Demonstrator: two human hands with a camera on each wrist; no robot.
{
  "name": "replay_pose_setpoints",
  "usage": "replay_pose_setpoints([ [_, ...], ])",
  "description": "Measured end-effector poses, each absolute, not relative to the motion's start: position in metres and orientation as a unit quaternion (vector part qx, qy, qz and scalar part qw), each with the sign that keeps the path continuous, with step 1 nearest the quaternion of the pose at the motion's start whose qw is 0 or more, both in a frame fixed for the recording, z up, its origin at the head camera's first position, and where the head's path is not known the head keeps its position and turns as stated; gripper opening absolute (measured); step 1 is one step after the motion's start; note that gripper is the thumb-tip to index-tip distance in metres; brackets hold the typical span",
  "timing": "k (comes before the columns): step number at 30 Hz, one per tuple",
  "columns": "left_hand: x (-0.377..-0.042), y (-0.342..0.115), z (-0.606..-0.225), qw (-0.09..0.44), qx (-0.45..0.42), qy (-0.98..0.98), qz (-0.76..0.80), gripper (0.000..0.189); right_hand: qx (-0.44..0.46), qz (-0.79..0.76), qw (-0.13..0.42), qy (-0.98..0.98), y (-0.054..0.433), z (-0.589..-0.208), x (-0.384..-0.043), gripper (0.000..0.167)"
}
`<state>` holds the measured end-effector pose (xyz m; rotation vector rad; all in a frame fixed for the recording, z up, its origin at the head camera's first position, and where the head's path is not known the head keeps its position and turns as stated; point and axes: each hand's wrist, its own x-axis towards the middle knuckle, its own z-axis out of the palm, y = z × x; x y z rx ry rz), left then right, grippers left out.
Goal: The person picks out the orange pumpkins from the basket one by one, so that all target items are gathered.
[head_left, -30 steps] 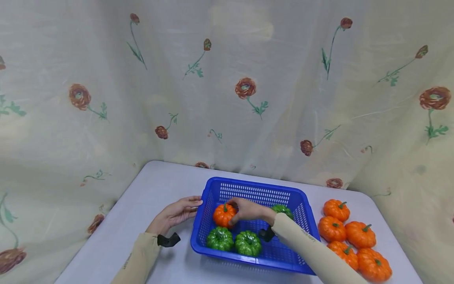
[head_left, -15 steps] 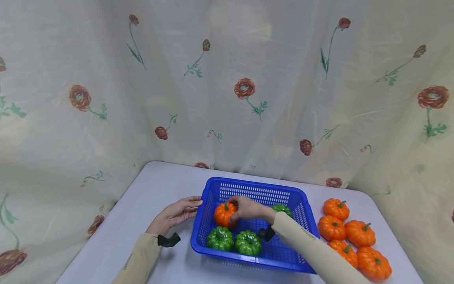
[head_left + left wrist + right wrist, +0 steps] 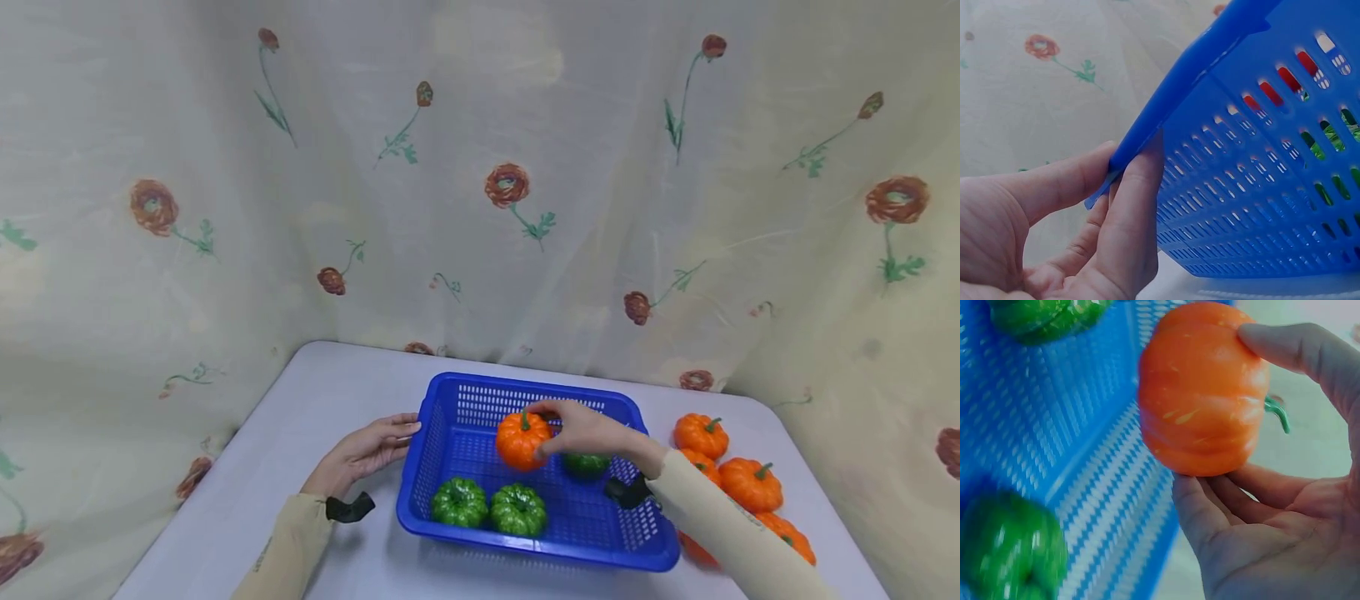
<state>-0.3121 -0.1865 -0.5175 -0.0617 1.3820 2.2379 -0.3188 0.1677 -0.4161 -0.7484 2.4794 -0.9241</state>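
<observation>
My right hand (image 3: pixel 585 429) grips a small orange pumpkin (image 3: pixel 519 443) with a green stem, thumb on one side and fingers on the other. In the right wrist view the pumpkin (image 3: pixel 1204 394) is off the floor of the blue plastic basket (image 3: pixel 540 546). With thumb and fingers my left hand (image 3: pixel 1104 212) pinches the basket's left rim (image 3: pixel 1166 103). Two green pumpkins, one at the front left corner (image 3: pixel 459 502) and one beside it (image 3: pixel 518 510), lie in the basket. A third green pumpkin (image 3: pixel 586 467) sits further back, partly behind my right hand.
Several orange pumpkins (image 3: pixel 752 485) lie on the white table (image 3: pixel 345 379) to the right of the basket, some of them partly covered by my right sleeve (image 3: pixel 735 525). A flowered curtain (image 3: pixel 450 208) hangs behind and at the sides of the table.
My right hand has lifted the orange pumpkin from the basket's left side and moved it to the right. My left hand stays at the rim. The view has shifted slightly.
</observation>
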Motion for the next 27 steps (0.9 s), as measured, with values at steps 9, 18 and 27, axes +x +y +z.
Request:
replay_pose_setpoints([
  [9,-0.309,-0.198,-0.515,0.241,-0.034,0.521,0.818,0.052,-0.218,-0.334,0.175,0.9,0.244,-0.394,-0.298,0.071],
  [18,-0.304,-0.203,-0.514,0.256,-0.02,0.505,0.824,0.041,-0.177,-0.345,0.165,0.907,0.329,-0.377,-0.276,0.074],
  [27,-0.303,-0.203,-0.512,0.263,-0.016,0.493,0.829,0.038,-0.055,-0.346,0.174,0.92,0.433,-0.41,-0.272,0.08],
])
